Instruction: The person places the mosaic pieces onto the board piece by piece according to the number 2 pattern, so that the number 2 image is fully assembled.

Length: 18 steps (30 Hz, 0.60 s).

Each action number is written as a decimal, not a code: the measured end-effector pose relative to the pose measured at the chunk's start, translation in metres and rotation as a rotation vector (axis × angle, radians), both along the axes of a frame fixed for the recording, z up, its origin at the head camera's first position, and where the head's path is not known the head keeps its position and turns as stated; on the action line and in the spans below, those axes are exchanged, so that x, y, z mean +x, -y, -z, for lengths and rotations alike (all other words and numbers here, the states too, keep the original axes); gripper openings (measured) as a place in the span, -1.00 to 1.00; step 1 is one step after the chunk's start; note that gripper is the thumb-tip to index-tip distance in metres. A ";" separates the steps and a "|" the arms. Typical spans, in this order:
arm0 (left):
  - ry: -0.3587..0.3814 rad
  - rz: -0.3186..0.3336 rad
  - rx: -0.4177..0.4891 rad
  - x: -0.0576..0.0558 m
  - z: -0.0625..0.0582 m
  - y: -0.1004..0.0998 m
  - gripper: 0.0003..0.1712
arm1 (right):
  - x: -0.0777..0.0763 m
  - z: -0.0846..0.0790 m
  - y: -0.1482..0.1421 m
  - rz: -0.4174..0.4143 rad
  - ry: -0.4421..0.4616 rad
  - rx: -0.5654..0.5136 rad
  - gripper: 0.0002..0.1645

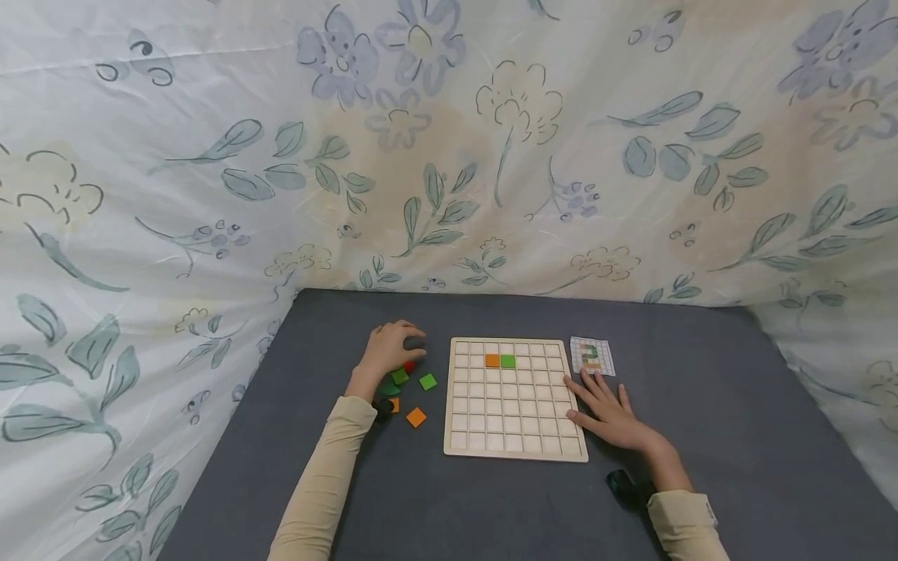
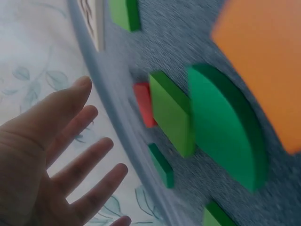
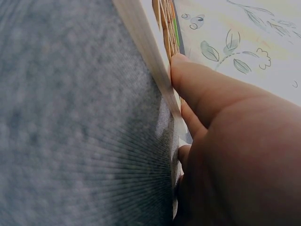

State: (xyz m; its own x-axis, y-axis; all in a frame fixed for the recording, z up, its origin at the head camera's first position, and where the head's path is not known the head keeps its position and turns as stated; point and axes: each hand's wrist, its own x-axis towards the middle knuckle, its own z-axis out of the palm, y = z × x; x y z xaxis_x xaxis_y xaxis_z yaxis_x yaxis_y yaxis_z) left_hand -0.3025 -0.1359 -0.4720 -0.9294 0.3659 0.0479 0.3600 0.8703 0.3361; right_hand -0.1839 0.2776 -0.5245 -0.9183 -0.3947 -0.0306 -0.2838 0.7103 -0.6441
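My left hand (image 1: 388,348) hovers at the loose pieces left of the grid board, fingers slightly bent and nothing held. In the left wrist view its thumb and fingers are spread apart. Nearest are a red piece (image 2: 145,104), a light green square (image 2: 171,115) and a dark green piece with a curved edge (image 2: 225,132). On the wooden grid board (image 1: 512,405), an orange square (image 1: 493,361) and a green square (image 1: 508,361) sit side by side in an upper row. My right hand (image 1: 610,414) rests at the board's right edge, fingertips on its rim.
A printed card (image 1: 592,356) with a coloured pattern lies beyond the right fingertips. Another green square (image 1: 428,382) and an orange square (image 1: 416,418) lie between the left hand and the board. Floral cloth (image 1: 449,156) hangs behind the dark grey table (image 1: 519,514).
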 end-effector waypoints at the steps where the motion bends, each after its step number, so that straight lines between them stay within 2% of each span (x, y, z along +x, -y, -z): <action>1: -0.001 -0.003 -0.001 0.000 0.000 0.002 -0.57 | 0.000 0.000 0.000 0.000 0.000 0.000 -0.23; 10: 0.018 -0.033 -0.009 -0.002 0.005 0.016 -0.54 | -0.001 0.001 -0.001 0.004 0.003 0.006 -0.23; 18: 0.033 -0.053 -0.002 0.000 0.007 0.030 -0.48 | -0.001 0.001 0.000 0.007 0.006 0.012 -0.22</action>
